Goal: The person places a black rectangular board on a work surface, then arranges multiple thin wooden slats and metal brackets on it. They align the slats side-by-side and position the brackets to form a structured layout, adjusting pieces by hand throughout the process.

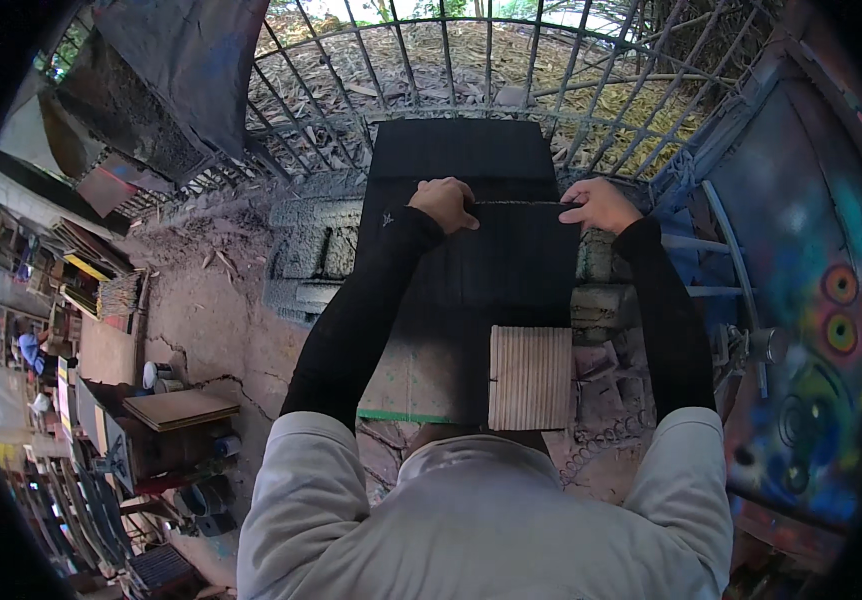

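A large black panel (461,150) lies in front of me, reaching toward the barred fence. Over it, a thin dark strip (516,203) with a pale, rough-looking edge runs between my hands. My left hand (443,204) has its fingers curled at the strip's left end. At the other end, my right hand (601,206) pinches it between thumb and fingers. Whether the strip is a separate piece or the edge of a dark board is hard to make out. Closer to my body sits a ribbed, light wooden piece (531,378), in neat parallel lines.
A pale board with a green edge (413,385) is left of the ribbed piece. Concrete blocks (311,255) stand beside the panel. A metal fence (411,60) closes the far side; a spray-painted panel (811,330) rises at right. Wooden boards (181,408) lie stacked at left.
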Demonstrator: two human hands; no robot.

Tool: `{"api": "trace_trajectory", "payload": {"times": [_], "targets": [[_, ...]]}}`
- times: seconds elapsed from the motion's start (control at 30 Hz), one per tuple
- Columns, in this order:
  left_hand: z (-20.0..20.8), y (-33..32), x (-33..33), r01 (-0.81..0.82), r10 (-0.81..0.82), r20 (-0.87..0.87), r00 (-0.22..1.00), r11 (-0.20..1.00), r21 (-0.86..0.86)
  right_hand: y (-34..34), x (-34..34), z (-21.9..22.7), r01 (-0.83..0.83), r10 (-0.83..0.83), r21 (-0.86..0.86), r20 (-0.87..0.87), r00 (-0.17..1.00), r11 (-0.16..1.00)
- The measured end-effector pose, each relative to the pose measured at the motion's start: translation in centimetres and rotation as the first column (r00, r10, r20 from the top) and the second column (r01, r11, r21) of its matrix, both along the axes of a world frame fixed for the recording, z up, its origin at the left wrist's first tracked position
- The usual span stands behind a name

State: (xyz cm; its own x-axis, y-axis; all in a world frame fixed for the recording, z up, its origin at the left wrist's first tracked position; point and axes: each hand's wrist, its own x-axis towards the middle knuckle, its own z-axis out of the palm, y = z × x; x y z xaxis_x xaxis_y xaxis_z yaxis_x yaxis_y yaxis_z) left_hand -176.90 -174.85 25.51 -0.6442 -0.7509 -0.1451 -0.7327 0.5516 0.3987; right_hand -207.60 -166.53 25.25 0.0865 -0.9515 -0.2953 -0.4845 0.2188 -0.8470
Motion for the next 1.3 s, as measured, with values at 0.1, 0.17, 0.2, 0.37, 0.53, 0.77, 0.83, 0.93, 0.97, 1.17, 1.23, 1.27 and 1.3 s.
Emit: {"api": "trace_trajectory", "payload": {"times": [0.1, 0.17, 0.2, 0.37, 0.53, 0.77, 0.83, 0.93, 0.97, 1.17, 1.23, 1.27, 1.3], "targets": [[0.8, 0.9, 0.1, 0.014, -0.015, -0.024, 1.000, 1.000, -0.020, 0.9, -0.3, 0.0, -0.003, -0.002, -0.081, -0.055, 0.998, 0.997], [1.4, 1.7, 0.1, 0.016, -0.016, -0.006, 1.000, 0.999, -0.052, 1.4, -0.2, 0.2, -0.007, -0.009, -0.141, -0.115, 0.993, 0.990], [1.5, 1.9, 0.2, 0.012, -0.012, -0.016, 1.000, 0.998, -0.058, 1.8, 0.1, 0.6, -0.009, -0.016, -0.165, -0.146, 0.989, 0.986], [2.1, 3.3, 0.5, -0.015, 0.009, -0.054, 0.999, 0.995, -0.102, 2.8, 0.2, 0.3, -0.010, -0.047, -0.260, -0.212, 0.976, 0.965], [2.4, 4.4, 0.5, -0.040, 0.032, -0.073, 0.997, 0.992, -0.119, 3.7, -0.1, -0.5, 0.021, -0.058, -0.299, -0.115, 0.992, 0.954], [3.1, 6.0, 1.0, -0.078, 0.055, -0.126, 0.990, 0.980, -0.181, 5.9, 1.1, 1.9, -0.016, -0.091, -0.416, -0.238, 0.967, 0.909], [3.7, 6.5, 1.1, -0.078, 0.062, -0.099, 0.993, 0.984, -0.160, 6.5, 1.2, 2.5, -0.011, -0.102, -0.350, -0.303, 0.948, 0.937], [3.9, 7.1, 1.4, -0.076, 0.063, -0.092, 0.994, 0.987, -0.143, 7.4, 1.4, 2.3, -0.012, -0.101, -0.434, -0.237, 0.966, 0.901], [4.1, 7.3, 1.5, -0.073, 0.060, -0.097, 0.993, 0.987, -0.140, 7.8, 1.5, 2.3, -0.021, -0.095, -0.457, -0.229, 0.969, 0.889], [5.2, 9.9, 2.0, -0.107, 0.082, -0.151, 0.985, 0.980, -0.165, 10.2, 2.5, 3.5, -0.040, -0.095, -0.482, -0.253, 0.963, 0.875], [5.2, 10.6, 2.2, -0.115, 0.086, -0.161, 0.983, 0.977, -0.181, 11.0, 3.1, 3.9, -0.027, -0.105, -0.465, -0.256, 0.961, 0.885], [5.3, 11.0, 2.2, -0.118, 0.087, -0.163, 0.983, 0.975, -0.190, 11.4, 3.2, 3.9, -0.027, -0.111, -0.472, -0.263, 0.958, 0.881], [5.5, 11.5, 2.2, -0.126, 0.094, -0.165, 0.982, 0.972, -0.200, 11.8, 3.3, 3.9, -0.027, -0.117, -0.478, -0.270, 0.956, 0.878]]}}
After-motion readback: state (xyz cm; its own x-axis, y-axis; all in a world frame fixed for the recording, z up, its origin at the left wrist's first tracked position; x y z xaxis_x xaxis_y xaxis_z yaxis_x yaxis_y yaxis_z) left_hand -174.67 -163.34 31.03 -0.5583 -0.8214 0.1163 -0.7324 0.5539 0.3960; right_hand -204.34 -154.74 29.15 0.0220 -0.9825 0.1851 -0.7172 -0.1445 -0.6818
